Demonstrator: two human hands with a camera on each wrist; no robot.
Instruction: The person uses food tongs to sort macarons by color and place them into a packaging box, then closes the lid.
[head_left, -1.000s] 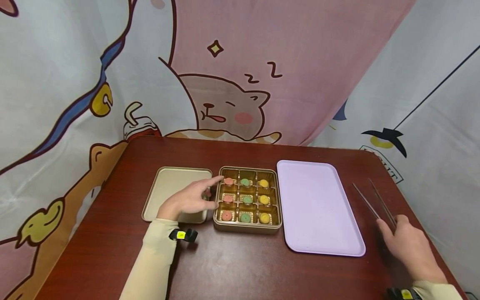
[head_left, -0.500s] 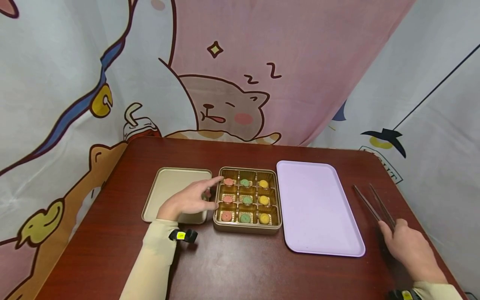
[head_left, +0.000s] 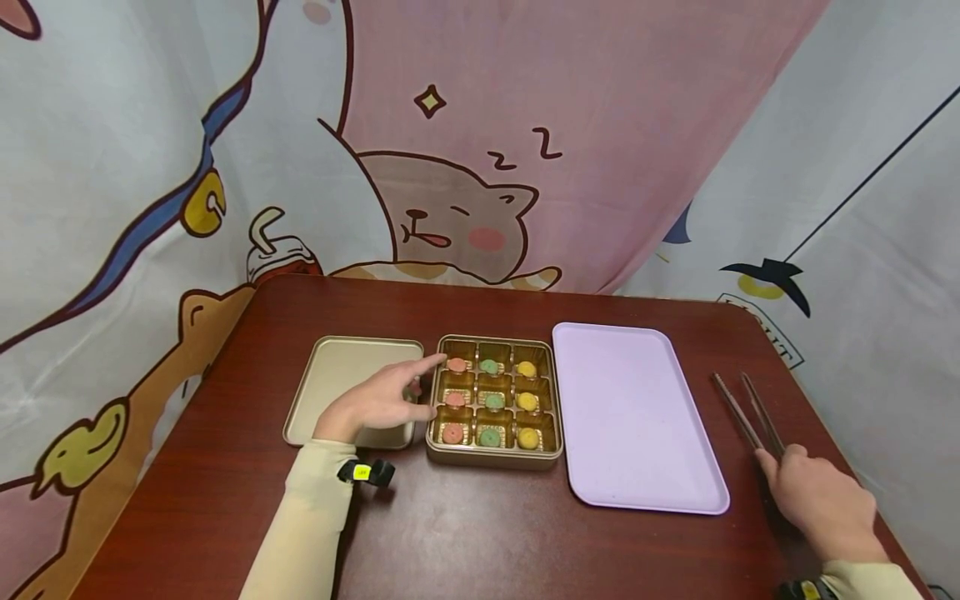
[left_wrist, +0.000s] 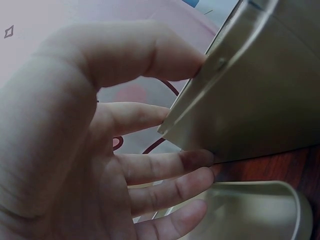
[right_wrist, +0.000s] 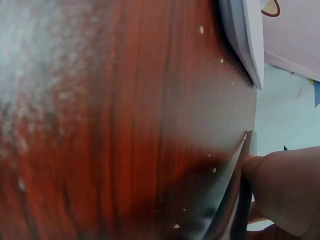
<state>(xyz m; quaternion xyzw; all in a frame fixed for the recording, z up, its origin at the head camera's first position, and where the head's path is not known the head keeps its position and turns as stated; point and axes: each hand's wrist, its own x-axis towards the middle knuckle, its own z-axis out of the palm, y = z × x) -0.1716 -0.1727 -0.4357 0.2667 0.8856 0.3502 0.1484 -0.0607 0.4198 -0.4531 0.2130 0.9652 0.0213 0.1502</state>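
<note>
A gold tin [head_left: 495, 460] with a grid of compartments sits mid-table, small round pink, green and yellow pieces in its cells. At its left side is my left hand [head_left: 378, 396], thumb and index finger touching the rim while the other fingers extend along the wall, as the left wrist view shows. Over the table's right part, my right hand [head_left: 821, 504] holds a pair of metal tongs [head_left: 742, 417] by the rear. Their two arms stand apart, tips pointing away from me, with nothing between them. In the right wrist view, part of the tongs [right_wrist: 232, 200] shows beside the thumb.
The tin's flat gold lid [head_left: 352, 354] lies to the left, partly under my left hand. A lilac tray [head_left: 637, 417] lies between tin and tongs. The dark red wooden table [head_left: 465, 542] ends at a printed cloth [head_left: 465, 208] behind.
My right hand and the tongs have shifted slightly toward me, and the tips are a little closer together. My left hand and the tin stay in place.
</note>
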